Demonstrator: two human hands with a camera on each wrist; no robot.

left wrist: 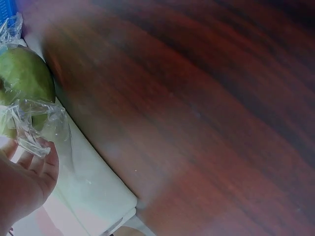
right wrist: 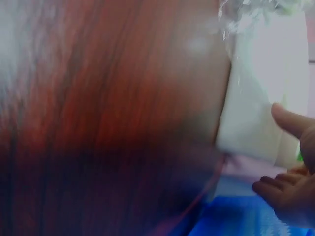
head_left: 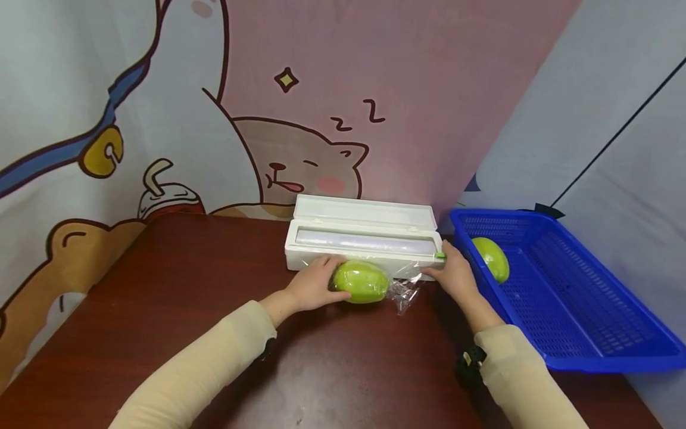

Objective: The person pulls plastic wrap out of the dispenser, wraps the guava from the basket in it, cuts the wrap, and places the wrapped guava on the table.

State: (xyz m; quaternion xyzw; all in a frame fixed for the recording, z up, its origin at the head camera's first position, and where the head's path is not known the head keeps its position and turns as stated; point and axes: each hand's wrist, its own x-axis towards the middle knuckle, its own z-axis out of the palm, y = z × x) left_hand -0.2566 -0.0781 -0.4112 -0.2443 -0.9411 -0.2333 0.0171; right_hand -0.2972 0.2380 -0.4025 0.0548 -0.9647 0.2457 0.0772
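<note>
A glossy green mango (head_left: 361, 282) lies in clear plastic wrap in front of a white wrap dispenser box (head_left: 367, 260). My left hand (head_left: 317, 285) holds its left end, thumb in front and fingers behind. In the left wrist view, crumpled film (left wrist: 37, 125) bunches between the fingers and the mango (left wrist: 27, 76). Loose film (head_left: 404, 290) trails from the right end of the mango toward my right hand (head_left: 454, 273). That hand is at the right end of the box beside a small green tab (head_left: 440, 255). Its thumb and fingers are spread apart in the right wrist view.
The box's lid (head_left: 365, 213) stands raised, with a roll of film (head_left: 364, 242) showing inside. To the right, a blue plastic basket (head_left: 557, 298) holds another green mango (head_left: 491, 260). A patterned cloth (head_left: 429, 107) hangs behind the dark wooden table (head_left: 343, 369).
</note>
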